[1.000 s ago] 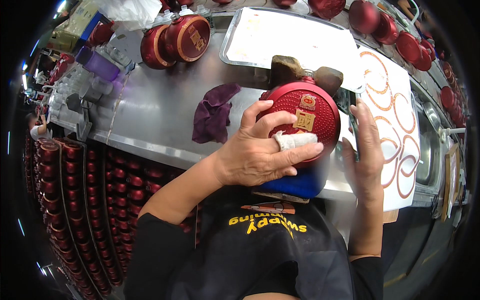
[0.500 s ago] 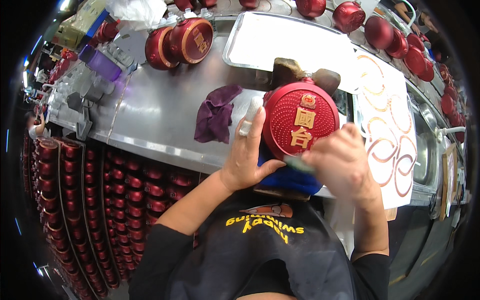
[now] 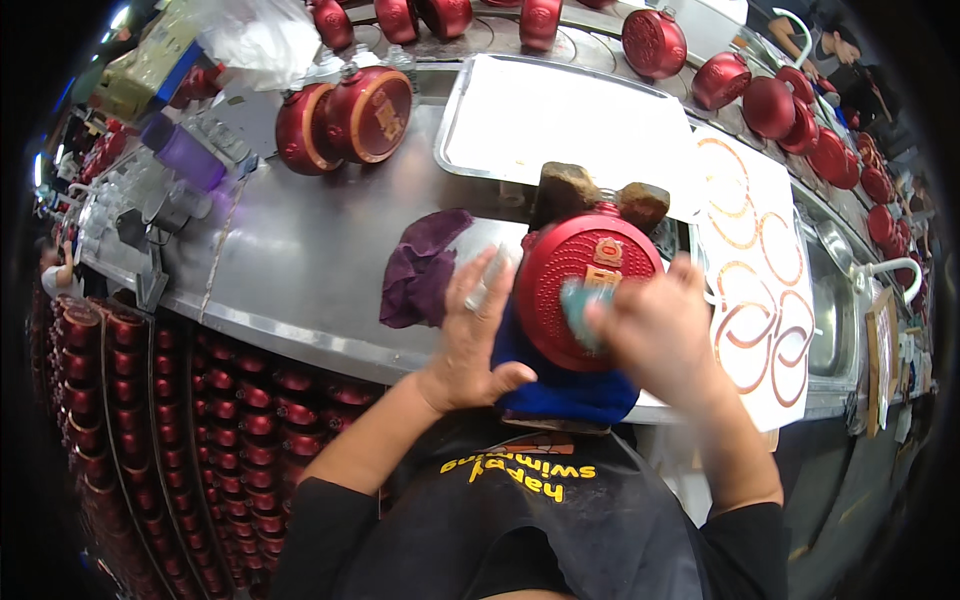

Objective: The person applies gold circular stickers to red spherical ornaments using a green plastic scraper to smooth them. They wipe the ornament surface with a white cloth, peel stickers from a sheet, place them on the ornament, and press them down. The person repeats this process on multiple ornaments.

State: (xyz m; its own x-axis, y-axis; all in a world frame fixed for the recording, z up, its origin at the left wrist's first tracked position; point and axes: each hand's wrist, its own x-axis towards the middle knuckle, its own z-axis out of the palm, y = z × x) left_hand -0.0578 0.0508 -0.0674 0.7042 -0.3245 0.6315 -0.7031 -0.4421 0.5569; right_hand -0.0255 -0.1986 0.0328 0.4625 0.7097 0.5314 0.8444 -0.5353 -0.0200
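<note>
A round, flat red bottle point(image 3: 550, 270) with a dotted face and raised gold characters lies on a blue cloth point(image 3: 560, 395), its neck between two brown blocks point(image 3: 566, 192). My right hand point(image 3: 660, 330), blurred by motion, is closed on a small green pad point(image 3: 578, 305) and presses it to the bottle's face, covering the lower characters. Just left of the bottle, my left hand point(image 3: 465, 340) is open, thumb apart, with white tape round one finger. Whether it touches the rim I cannot tell. A crumpled purple cloth point(image 3: 415, 275) lies beyond it on the metal bench.
Two red bottles point(image 3: 368, 115) stand at the back left near a purple container point(image 3: 185, 155). A white-lined tray point(image 3: 560, 120) lies behind the blocks; orange-brown rings point(image 3: 745, 350) rest on a white sheet at right. More red bottles point(image 3: 655, 45) line the back. Racked bottles point(image 3: 240, 430) fill the lower left.
My right hand has moved the green pad from the bottle's lower edge up onto its face. My left hand has come away leftward from the rim. The whole view has shifted slightly.
</note>
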